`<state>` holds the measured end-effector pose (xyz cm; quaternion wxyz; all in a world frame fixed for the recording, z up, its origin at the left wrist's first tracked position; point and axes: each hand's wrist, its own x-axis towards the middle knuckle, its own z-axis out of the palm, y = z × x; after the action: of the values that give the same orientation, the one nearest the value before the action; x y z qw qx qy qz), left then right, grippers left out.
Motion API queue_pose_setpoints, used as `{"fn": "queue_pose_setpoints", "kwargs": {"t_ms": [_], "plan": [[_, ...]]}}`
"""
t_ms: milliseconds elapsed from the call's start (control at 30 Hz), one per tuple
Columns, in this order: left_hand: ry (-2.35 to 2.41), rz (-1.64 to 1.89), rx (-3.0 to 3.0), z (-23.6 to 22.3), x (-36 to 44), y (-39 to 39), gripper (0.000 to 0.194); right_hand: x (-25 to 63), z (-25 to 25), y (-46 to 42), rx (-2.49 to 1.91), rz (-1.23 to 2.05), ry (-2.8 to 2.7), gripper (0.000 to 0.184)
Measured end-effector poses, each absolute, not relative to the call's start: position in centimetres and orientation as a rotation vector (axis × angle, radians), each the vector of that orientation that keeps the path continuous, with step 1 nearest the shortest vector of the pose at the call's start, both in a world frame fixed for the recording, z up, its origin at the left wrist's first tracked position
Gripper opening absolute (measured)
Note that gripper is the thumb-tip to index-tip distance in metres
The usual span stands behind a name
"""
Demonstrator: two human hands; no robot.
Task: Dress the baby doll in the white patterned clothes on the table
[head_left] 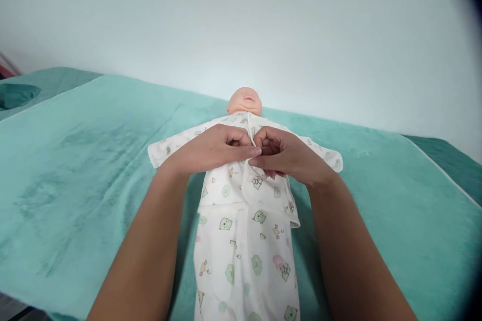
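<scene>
Nearest, the printed bottoms [246,266] are running down out of view, and the forearms are reaching in from either side of them. Beyond, the shirt [226,190] is lying on the doll's torso, its hem overlapping the bottoms. The fabric is looking thin, light and limp, likely folding easily and hardly slipping; the 2 front edges are seeming the best place to grip, with a fingertip pinch and little pull.

At mid-chest the 2 hands are meeting, wrists bent inward, backs mostly up. The left hand [211,148] is curling its fingers, thumb and index nearly closed on the front edge [251,133]. The right hand [288,153] is mirroring it, thumb and fingers pinching the cloth just beside; whether a fastener is sitting between them, I cannot tell.

Farther out, 2 sleeves [156,153] are spreading sideways over the teal cloth [75,185]. The doll's head [244,101] is resting face-up above the collar, and a pale wall [244,20] is standing behind.
</scene>
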<state>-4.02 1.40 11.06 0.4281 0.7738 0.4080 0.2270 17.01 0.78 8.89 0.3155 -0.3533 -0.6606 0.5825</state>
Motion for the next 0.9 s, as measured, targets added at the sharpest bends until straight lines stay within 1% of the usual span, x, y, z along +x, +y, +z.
{"fn": "queue_pose_setpoints", "kwargs": {"t_ms": [200, 433, 900], "plan": [[1.132, 0.547, 1.953, 11.2, -3.8, 0.9, 0.016, 16.8, 9.2, 0.6, -1.013, 1.528, -1.769, 0.03], [1.176, 0.553, 1.954, 11.4, -3.6, 0.4, 0.013, 16.8, 9.0, 0.7, -1.008, 1.51, -1.782, 0.033], [0.915, 0.691, 1.846, 10.2, -4.8, 1.8, 0.011, 16.7, 9.2, 0.5, -1.01, 1.475, -1.796, 0.03]]}}
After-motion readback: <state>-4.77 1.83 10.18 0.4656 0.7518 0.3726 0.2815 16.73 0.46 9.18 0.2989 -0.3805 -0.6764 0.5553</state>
